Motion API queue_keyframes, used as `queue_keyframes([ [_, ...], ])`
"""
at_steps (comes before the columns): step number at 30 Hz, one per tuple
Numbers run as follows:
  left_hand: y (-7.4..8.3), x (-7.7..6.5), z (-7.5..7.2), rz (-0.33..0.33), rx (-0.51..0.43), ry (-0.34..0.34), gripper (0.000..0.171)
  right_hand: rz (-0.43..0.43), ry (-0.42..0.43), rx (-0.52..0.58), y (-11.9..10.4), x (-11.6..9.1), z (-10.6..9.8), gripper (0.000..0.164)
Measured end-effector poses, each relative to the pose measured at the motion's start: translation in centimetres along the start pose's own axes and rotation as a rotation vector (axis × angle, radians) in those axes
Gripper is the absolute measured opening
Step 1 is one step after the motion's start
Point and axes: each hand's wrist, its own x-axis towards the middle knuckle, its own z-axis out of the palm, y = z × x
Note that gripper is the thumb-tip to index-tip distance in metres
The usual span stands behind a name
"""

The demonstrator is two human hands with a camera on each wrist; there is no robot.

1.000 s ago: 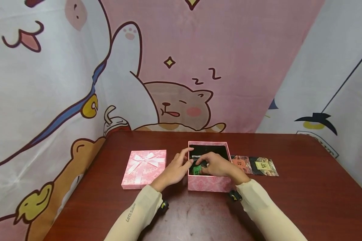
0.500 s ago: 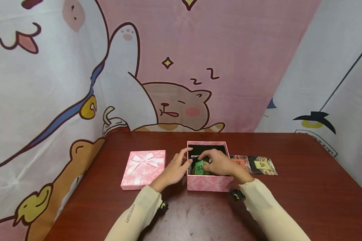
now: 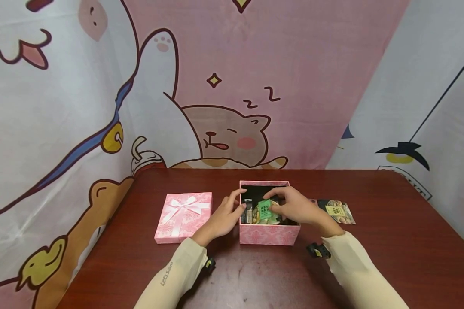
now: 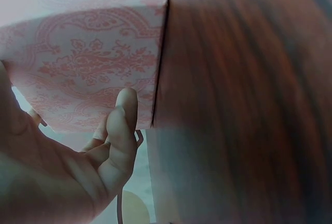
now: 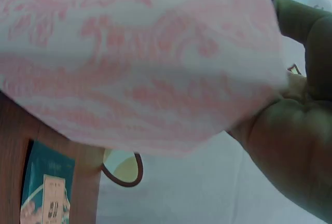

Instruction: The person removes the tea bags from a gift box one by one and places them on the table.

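Left of centre, bow-topped pink lid [image 3: 183, 216]; next, my left hand [image 3: 223, 214], fingers relaxed against the left rim of the pink box [image 3: 268, 235], mid-frame; at its opening, green-labelled packet [image 3: 264, 209], pinched by my right hand [image 3: 297, 207]; right of centre, yellow-labelled packet [image 3: 337, 211]

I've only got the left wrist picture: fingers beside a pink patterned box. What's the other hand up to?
Observer: The head view shows the right hand pinching a green-labelled packet at the open top of the pink box.
Visitor: Oh! And what's over to the left of it, from where the person sits?
Observer: A pink lid with a pale bow, lying on the table.
Visitor: What about the other side?
Observer: A yellow-labelled packet lies there, outside the box.
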Motion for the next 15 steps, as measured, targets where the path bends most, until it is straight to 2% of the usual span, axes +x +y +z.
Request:
queue_keyframes([
  [6, 0.2, -0.1, -0.1, 0.012, -0.001, 0.013, 0.045, -0.018, 0.039, 0.038, -0.7, -1.5, -1.6, 0.03],
  [10, 0.1, -0.1, 0.0, 0.014, 0.001, 0.014, 0.044, -0.029, 0.06, 0.055, -0.1, -2.1, -2.6, 0.029],
  [12, 0.1, -0.1, 0.0, 0.012, -0.001, 0.013, 0.044, -0.04, 0.063, 0.068, 1.1, -2.1, -2.9, 0.03],
  [15, 0.2, -0.2, 0.0, 0.009, -0.003, 0.011, 0.044, -0.037, 0.071, 0.088, 1.4, -2.5, -3.3, 0.03],
])
